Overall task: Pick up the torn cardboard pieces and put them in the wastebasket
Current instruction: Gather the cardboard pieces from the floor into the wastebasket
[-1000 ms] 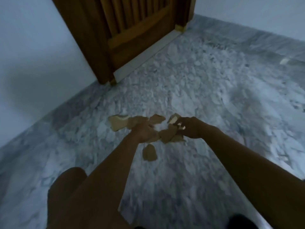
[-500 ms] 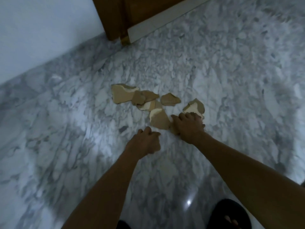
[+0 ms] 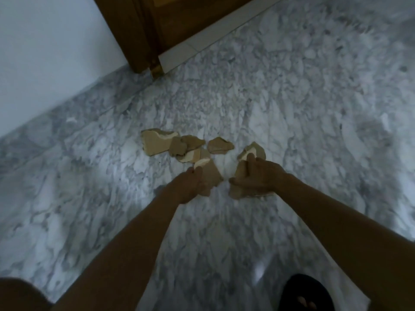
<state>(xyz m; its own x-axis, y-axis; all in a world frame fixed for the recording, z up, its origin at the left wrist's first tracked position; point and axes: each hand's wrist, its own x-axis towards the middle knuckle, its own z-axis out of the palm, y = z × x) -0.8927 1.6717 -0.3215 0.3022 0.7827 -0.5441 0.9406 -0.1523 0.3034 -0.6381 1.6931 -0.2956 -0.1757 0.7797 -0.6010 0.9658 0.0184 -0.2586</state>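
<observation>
Several torn brown cardboard pieces lie on the grey marble floor (image 3: 292, 108). The largest piece (image 3: 155, 143) is at the left, a small cluster (image 3: 188, 147) beside it, and a lone piece (image 3: 219, 145) sits further right. My left hand (image 3: 187, 187) grips a brown piece (image 3: 212, 173) with a pale torn edge. My right hand (image 3: 256, 176) grips cardboard pieces (image 3: 239, 191) that stick out below its fingers, and its fingertips reach another piece (image 3: 251, 151). No wastebasket is in view.
A wooden door (image 3: 170, 23) with a pale threshold strip (image 3: 202, 46) stands at the top. A white wall (image 3: 45, 52) runs along the left. My foot in a dark sandal (image 3: 305, 292) is at the bottom right, my knee (image 3: 20, 295) at the bottom left.
Both hands moved forward onto the scattered pieces. The left hand took hold of the piece with the pale edge, and the right hand gathered cardboard under its fingers.
</observation>
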